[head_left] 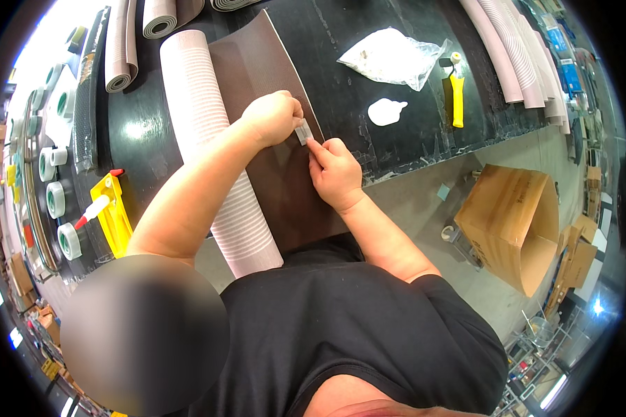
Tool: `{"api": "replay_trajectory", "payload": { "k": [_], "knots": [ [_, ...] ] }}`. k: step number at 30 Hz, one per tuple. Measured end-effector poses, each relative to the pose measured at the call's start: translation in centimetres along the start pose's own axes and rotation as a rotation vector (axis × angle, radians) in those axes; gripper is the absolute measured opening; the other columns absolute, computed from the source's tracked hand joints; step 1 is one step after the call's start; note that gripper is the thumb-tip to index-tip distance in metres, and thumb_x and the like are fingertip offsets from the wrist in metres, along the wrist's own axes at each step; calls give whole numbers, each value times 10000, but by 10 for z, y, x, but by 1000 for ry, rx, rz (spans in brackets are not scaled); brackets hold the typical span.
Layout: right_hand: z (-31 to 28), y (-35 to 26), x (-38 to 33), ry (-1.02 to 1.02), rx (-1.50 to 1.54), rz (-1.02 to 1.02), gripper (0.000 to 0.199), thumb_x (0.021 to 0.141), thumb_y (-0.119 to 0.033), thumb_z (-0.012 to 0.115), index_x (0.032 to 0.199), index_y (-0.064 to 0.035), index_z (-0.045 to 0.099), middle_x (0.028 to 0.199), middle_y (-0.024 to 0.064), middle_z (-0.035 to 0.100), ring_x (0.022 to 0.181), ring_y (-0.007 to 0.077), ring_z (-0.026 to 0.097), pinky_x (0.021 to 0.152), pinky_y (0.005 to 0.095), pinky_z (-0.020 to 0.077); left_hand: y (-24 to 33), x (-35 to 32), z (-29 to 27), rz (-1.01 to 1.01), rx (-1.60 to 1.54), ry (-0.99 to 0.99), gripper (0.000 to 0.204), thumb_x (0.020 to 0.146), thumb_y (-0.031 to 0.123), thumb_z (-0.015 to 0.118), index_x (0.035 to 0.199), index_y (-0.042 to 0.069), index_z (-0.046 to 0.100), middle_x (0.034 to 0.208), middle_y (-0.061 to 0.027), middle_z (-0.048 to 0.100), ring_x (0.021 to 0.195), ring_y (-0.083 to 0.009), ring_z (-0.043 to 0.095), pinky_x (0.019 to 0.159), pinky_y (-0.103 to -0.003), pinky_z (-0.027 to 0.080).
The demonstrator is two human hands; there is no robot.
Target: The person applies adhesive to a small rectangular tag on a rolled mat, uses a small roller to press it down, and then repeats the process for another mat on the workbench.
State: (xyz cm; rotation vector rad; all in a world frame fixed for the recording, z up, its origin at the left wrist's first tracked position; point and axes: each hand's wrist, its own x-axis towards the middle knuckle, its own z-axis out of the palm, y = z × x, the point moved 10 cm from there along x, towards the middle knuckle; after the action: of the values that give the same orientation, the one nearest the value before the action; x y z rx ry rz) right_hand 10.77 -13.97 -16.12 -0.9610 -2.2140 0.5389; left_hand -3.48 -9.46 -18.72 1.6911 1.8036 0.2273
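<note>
A partly unrolled sheet of brown mat material (257, 62) lies before me, its striped pink-and-white roll (195, 90) along the left side. Near the sheet's right edge, both hands meet at a small pale grey rectangular piece (302, 132), perhaps a label. My left hand (274, 117) is closed, pinching the upper end of that piece. From below, my right hand (336, 171) is closed too, thumb and forefinger at its lower end. Whether the piece touches the sheet, I cannot tell.
On the black table (348, 35) lie a clear bag of white pieces (394, 59), a white scrap (386, 111) and a yellow-handled roller (457, 101). At left are a yellow tool (111, 208), a red-tipped bottle (94, 208) and tape rolls (55, 198). A cardboard box (504, 208) stands lower right.
</note>
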Motion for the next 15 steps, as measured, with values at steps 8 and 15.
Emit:
{"api": "replay_trajectory", "payload": {
  "k": [8,15],
  "knots": [
    [6,-3,1,-45,-77,10,265,788,-57,681,1051,-76,707,809,45,550,683,224,586,582,332,492,-1,-1,1,-42,-11,2,165,865,208,652,914,62,709,1048,-89,626,947,-294,625,855,-376,488],
    [7,-4,2,-48,-91,8,260,780,-86,676,1039,-83,697,813,44,534,698,232,584,587,355,493,3,0,2,-23,68,52,168,855,213,669,910,59,707,1054,-100,623,951,-299,629,861,-383,491]
  ]
}}
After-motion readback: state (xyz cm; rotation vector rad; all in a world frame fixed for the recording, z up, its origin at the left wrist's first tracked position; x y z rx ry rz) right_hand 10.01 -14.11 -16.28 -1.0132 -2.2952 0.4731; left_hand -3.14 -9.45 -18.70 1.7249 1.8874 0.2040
